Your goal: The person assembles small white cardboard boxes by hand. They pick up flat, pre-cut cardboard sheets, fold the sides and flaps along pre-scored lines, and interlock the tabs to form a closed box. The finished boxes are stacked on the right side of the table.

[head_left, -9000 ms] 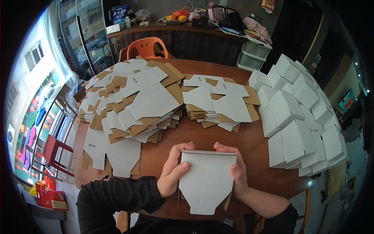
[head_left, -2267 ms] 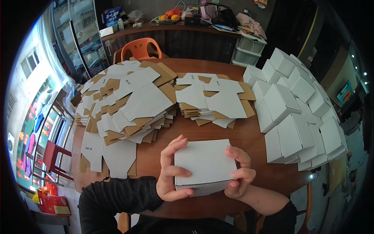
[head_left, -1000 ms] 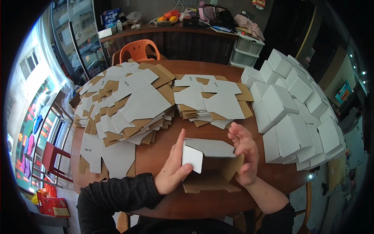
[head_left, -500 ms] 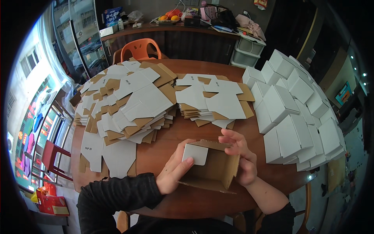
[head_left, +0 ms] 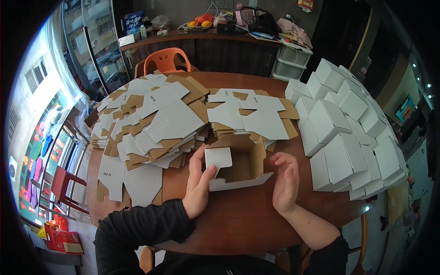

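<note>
A partly folded cardboard box (head_left: 243, 182), white outside and brown inside, rests on the wooden table in front of me with its inside showing. My left hand (head_left: 198, 185) grips its left side, the thumb lying over a white flap (head_left: 218, 158) bent across the opening. Just off the box's right end is my right hand (head_left: 286, 181), holding nothing, its fingers loosely curved and apart. Behind the box lie a smaller pile of flat box blanks (head_left: 266, 121) and, to the left, a larger pile of blanks (head_left: 172, 121).
Many folded white boxes (head_left: 337, 162) are stacked at the table's right. An orange chair (head_left: 167, 59) stands beyond the far edge. Behind it, a sideboard (head_left: 215, 50) carries fruit, bags and other items. A red stool (head_left: 68, 188) is on the left.
The box has moved away from me and leftward, and its white front wall now shows. My right hand has come off the box's right side.
</note>
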### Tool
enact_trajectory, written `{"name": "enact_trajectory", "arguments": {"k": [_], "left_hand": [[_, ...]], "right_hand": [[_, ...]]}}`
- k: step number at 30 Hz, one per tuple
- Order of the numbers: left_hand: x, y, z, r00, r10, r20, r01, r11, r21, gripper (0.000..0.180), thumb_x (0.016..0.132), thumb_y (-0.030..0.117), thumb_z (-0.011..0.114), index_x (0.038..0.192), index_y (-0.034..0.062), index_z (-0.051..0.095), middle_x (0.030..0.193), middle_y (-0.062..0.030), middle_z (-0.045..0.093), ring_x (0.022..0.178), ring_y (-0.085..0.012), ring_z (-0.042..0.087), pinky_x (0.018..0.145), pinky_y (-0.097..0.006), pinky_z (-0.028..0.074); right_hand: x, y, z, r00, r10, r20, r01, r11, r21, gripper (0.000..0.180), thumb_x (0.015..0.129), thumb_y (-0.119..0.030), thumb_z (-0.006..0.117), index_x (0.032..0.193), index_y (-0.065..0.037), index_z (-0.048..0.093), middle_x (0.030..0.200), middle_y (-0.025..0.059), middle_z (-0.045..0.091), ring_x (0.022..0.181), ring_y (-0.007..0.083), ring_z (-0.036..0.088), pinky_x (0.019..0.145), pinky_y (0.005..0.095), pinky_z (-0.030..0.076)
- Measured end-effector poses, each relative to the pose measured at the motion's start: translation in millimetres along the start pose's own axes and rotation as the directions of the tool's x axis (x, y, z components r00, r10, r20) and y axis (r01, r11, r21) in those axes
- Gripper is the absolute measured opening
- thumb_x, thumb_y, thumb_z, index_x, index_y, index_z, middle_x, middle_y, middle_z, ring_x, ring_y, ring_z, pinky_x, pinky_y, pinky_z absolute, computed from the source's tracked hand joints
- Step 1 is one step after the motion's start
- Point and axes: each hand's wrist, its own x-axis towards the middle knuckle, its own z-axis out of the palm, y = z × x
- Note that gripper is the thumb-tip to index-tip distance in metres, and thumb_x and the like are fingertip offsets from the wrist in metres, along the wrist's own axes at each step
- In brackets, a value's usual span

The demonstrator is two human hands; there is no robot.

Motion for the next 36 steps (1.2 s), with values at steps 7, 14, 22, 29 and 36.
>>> {"name": "enact_trajectory", "arguments": {"k": [7,14,22,29,36], "left_hand": [[7,-1,-6,0.998,-0.036,-0.053,0.034,0.998,-0.051,0.044,0.107,0.025,0.049,0.143,0.0024,0.037,0.13,-0.0068,0.049,0.119,-0.0146,0.045,0.106,-0.029,0.035],[26,46,-2,0.902,0.317,-0.293,-0.307,0.948,0.08,0.044,0.106,0.026,0.045,0.141,0.0005,0.043,0.14,-0.0126,0.049,0.13,-0.0203,0.044,0.113,-0.035,0.029],[204,120,-117,0.406,0.783,-0.471,-0.45,0.62,0.643,0.04,0.096,0.019,0.059,0.129,-0.0015,0.052,0.123,-0.0181,0.056,0.112,-0.0272,0.058,0.097,-0.037,0.045],[186,160,-274,0.125,0.797,-0.591,0.094,0.583,0.807,0.045,0.092,0.025,0.057,0.127,-0.0023,0.053,0.125,-0.0251,0.055,0.108,-0.0366,0.06,0.095,-0.042,0.048],[133,200,-407,-0.56,0.124,-0.819,0.067,0.992,0.104,0.048,0.094,0.038,0.05,0.121,-0.0015,0.055,0.108,-0.0217,0.062,0.097,-0.031,0.061,0.083,-0.043,0.05]], "right_hand": [[-16,-36,2,0.657,-0.52,0.546,0.731,0.617,-0.291,0.029,0.097,-0.044,0.061,0.095,-0.016,0.06,0.095,0.0004,0.058,0.08,0.0175,0.055,0.074,0.0348,0.042],[-46,-45,91,0.307,-0.542,0.782,0.875,0.483,-0.008,0.034,0.086,-0.035,0.077,0.104,-0.006,0.069,0.097,0.0013,0.063,0.084,0.0162,0.059,0.071,0.0284,0.048],[-4,-57,249,0.881,-0.179,0.438,0.227,0.972,-0.059,0.028,0.096,-0.023,0.067,0.107,-0.002,0.052,0.102,0.0116,0.052,0.086,0.0277,0.057,0.072,0.0368,0.049],[-9,-65,286,0.869,0.166,0.466,-0.411,0.767,0.494,0.009,0.107,-0.014,0.05,0.105,-0.006,0.049,0.087,-0.001,0.042,0.081,0.0083,0.043,0.072,0.0256,0.04],[-71,-114,260,0.693,-0.008,0.721,-0.337,0.881,0.333,0.026,0.106,-0.029,0.052,0.104,-0.004,0.048,0.083,0.0146,0.054,0.077,0.0303,0.055,0.071,0.0373,0.043]]}}
